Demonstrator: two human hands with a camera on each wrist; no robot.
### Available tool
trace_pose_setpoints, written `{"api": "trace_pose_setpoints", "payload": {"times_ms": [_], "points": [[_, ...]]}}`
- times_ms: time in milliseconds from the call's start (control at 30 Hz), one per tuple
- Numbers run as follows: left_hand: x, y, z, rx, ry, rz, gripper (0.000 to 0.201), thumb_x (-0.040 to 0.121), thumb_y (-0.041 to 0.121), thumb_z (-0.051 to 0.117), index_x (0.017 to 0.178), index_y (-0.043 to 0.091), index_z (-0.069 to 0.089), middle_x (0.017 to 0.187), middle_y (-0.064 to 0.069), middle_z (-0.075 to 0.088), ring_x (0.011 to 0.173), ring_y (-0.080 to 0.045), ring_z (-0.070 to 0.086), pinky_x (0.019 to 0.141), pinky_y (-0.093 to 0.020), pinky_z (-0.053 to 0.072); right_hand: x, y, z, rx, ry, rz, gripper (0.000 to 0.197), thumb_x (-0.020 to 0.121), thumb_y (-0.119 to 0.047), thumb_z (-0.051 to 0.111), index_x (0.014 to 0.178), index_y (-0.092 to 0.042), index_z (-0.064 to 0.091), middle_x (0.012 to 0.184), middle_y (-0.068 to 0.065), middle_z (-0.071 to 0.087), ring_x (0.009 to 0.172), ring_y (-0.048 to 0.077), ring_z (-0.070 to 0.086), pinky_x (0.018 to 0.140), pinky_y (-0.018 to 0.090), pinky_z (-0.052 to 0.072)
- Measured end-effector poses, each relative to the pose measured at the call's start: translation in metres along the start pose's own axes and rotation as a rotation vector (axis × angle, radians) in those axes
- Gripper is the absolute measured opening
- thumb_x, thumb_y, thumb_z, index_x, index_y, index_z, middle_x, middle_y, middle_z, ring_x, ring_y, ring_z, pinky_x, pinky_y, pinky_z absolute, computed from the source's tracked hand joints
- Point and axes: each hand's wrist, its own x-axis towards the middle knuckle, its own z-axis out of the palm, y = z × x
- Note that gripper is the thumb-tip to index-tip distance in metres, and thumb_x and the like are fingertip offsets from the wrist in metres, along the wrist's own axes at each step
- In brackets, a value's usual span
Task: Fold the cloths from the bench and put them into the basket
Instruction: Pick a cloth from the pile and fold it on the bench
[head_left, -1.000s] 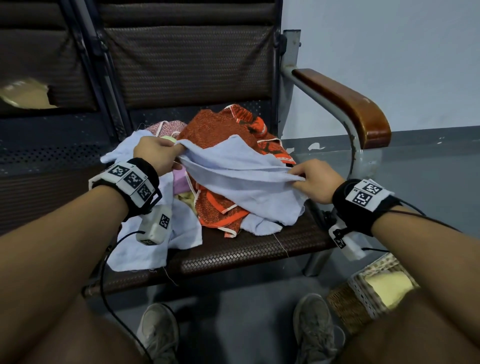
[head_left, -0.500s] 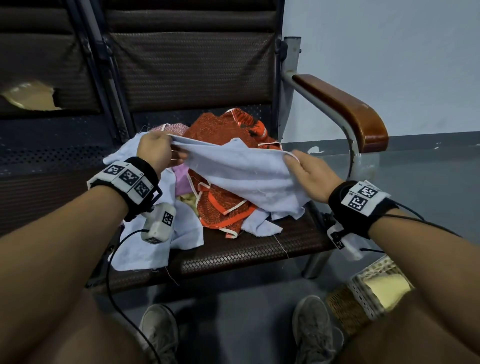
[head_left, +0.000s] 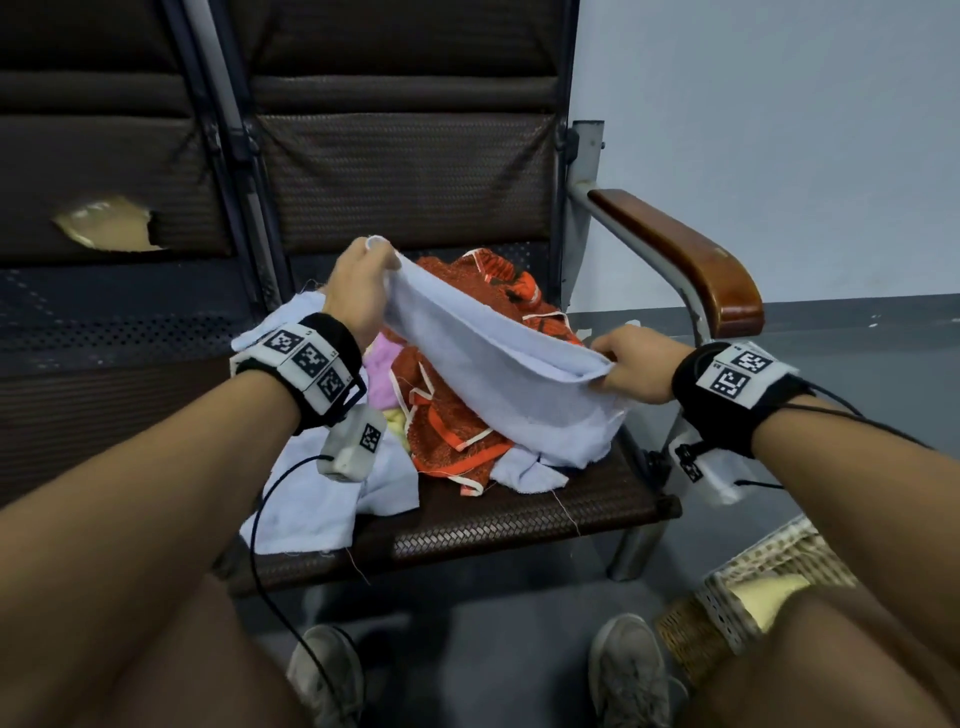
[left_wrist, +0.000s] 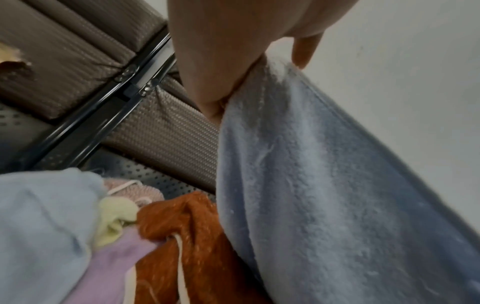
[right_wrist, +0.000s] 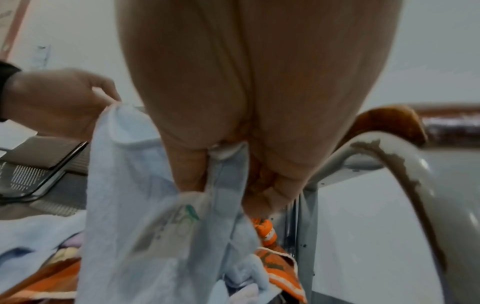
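Observation:
A light blue cloth hangs stretched between my two hands above the pile on the bench seat. My left hand grips its upper left corner, raised high; the left wrist view shows the blue cloth pinched at the top. My right hand pinches the right corner lower down, and the right wrist view shows the cloth caught between thumb and fingers. Beneath lie an orange cloth, a pink cloth and another light blue cloth. The woven basket stands on the floor at lower right.
A wooden armrest on a metal frame runs along the bench's right side, close to my right hand. The seat back rises behind the pile. A torn neighbouring seat is on the left. My shoes rest on the grey floor.
Both hands have lifted the light blue cloth off the pile. The left hand rose higher and further back, and the cloth now hangs taut between the hands.

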Motion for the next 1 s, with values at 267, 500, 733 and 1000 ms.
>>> {"api": "trace_pose_setpoints", "payload": {"times_ms": [267,500,733,1000], "points": [[0.02,0.06,-0.019,0.237,-0.082,0.121,0.041,0.073,0.017,0.064,0.112,0.008,0.055,0.11,-0.011,0.068,0.102,-0.025,0.067,0.091,-0.046,0.055,-0.006,-0.009,-0.082,0.21,0.333,0.11,0.03,0.082,0.003,0.046,0.075,-0.018,0.066,0.077,0.002,0.062,0.081,0.028,0.058,0.063,0.029,0.042],[0.035,0.107,-0.036,0.121,0.002,0.247,0.023,0.079,0.022,0.08,0.085,0.002,0.07,0.08,-0.001,0.07,0.074,-0.011,0.062,0.065,-0.028,0.051,-0.018,-0.022,-0.152,0.472,0.542,0.074,0.045,0.087,-0.047,0.058,0.059,-0.017,0.041,0.058,0.003,0.038,0.054,0.019,0.034,0.052,0.031,0.025],[0.046,0.121,-0.03,-0.033,0.16,0.037,0.041,0.084,0.046,0.069,0.066,0.012,0.055,0.068,-0.007,0.045,0.062,-0.017,0.043,0.056,-0.029,0.036,-0.02,-0.034,-0.168,1.043,0.316,0.268,0.028,0.085,-0.037,0.073,0.092,-0.011,0.072,0.077,0.006,0.077,0.059,0.021,0.073,0.047,0.029,0.055],[0.011,0.14,0.025,-0.156,0.098,-0.103,0.037,0.089,0.04,0.064,0.073,0.008,0.074,0.072,-0.002,0.073,0.067,-0.019,0.07,0.064,-0.035,0.058,0.001,-0.073,-0.151,1.298,0.159,0.294,0.022,0.1,-0.022,0.046,0.109,-0.008,0.06,0.088,0.013,0.071,0.071,0.027,0.066,0.072,0.036,0.056]]}}
